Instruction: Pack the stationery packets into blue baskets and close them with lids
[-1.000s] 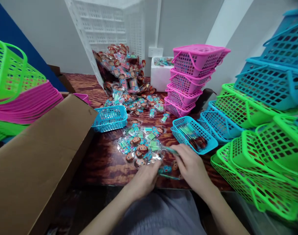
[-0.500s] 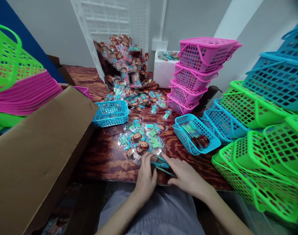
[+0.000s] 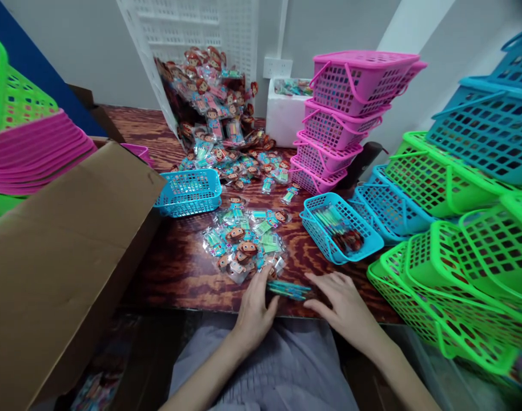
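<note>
My left hand (image 3: 255,305) rests at the near table edge, its fingers curled against a small stack of clear-wrapped toy packets (image 3: 289,289). My right hand (image 3: 342,302) lies flat and open just right of that stack, fingers spread, holding nothing. A loose heap of the same doll-faced packets (image 3: 244,245) sits just beyond my hands. A small blue basket (image 3: 342,234) with a few packets inside stands to the right of the heap. A second blue basket (image 3: 188,193), with nothing inside it, stands to the left.
A big pile of packets (image 3: 218,114) spills from a tipped white crate (image 3: 201,34) at the back. Pink baskets (image 3: 346,108) are stacked behind; green (image 3: 458,274) and blue baskets (image 3: 479,131) crowd the right. A cardboard box flap (image 3: 64,251) fills the left, beside a white foam box (image 3: 284,114).
My right hand has let go of the packets and spread flat to the right of the stack. My left hand shifted slightly toward the stack's left end. The view tilted a little.
</note>
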Available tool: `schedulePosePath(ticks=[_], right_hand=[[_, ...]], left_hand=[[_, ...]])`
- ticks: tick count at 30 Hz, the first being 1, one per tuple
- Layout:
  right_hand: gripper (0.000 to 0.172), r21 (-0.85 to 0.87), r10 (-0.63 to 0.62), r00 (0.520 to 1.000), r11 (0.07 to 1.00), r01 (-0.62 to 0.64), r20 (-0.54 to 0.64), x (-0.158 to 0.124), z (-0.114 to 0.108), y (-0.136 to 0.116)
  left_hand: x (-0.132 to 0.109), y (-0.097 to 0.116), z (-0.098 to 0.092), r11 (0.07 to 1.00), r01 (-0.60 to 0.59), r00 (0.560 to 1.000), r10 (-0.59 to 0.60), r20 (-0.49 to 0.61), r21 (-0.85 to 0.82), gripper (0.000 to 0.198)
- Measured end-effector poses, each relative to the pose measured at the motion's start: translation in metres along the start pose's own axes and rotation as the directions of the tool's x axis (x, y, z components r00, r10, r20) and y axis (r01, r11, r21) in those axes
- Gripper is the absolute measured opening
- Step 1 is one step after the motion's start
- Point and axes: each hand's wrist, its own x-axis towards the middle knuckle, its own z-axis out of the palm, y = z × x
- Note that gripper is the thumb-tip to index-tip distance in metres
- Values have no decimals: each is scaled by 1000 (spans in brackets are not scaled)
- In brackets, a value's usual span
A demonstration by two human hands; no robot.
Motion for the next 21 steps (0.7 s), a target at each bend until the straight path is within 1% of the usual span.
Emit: schedulePosePath(ticks=[1,2,3,4,5,6,7,8,9,10,12,14,18,21], right_hand=[[40,120,68,995,991,-59,-73,-4,3,4],[40,278,166,974,953,-118,-153,-7,9,7],[43,455,290,930,876,-162,-227,-9,16,8],[48,623,426,859,763,-174,-283,-10,25,6],[52,755,552,775,637,-154,-308,-9,34,3],[55,841,648,698,527,-120,-306,-7,42,-2],[56,892,705,648,444,-89,-286,-3,49,-7],[57,917,729,631,392,-68,-265,0,55,-12],[56,928,728,639,369,-59,-249,4,58,-16],[56,927,713,656,370,-54,-247,7,60,-19],[55,909,679,679,415,-41,-280,9,61,-19],[54,884,661,681,466,-41,-317,8,61,-14],[50,843,643,692,530,-93,-329,0,65,-7],[46,830,623,713,548,-104,-322,-3,71,-10]], left_hand=[[-1,0,0,1000,-9,1000,9,8,-1,70],[-2,0,1,1000,-21,1000,21,19,-5,72],[-3,1,2,999,-35,999,36,36,-11,74],[-4,2,3,999,-50,997,51,58,-18,78],[-5,4,4,998,-60,995,61,77,-24,81],[-7,5,5,998,-63,994,66,88,-29,85],[-8,7,6,998,-61,994,63,92,-31,88],[-8,8,6,998,-55,995,57,86,-34,90],[-9,9,6,998,-48,996,51,75,-36,91],[-9,9,5,998,-41,997,43,58,-38,91],[-9,9,3,999,-37,999,38,27,-34,88],[-10,8,0,999,-47,999,48,7,-18,84],[-11,7,-7,998,-65,998,64,19,26,76],[-10,8,-16,993,-78,996,74,48,85,74]])
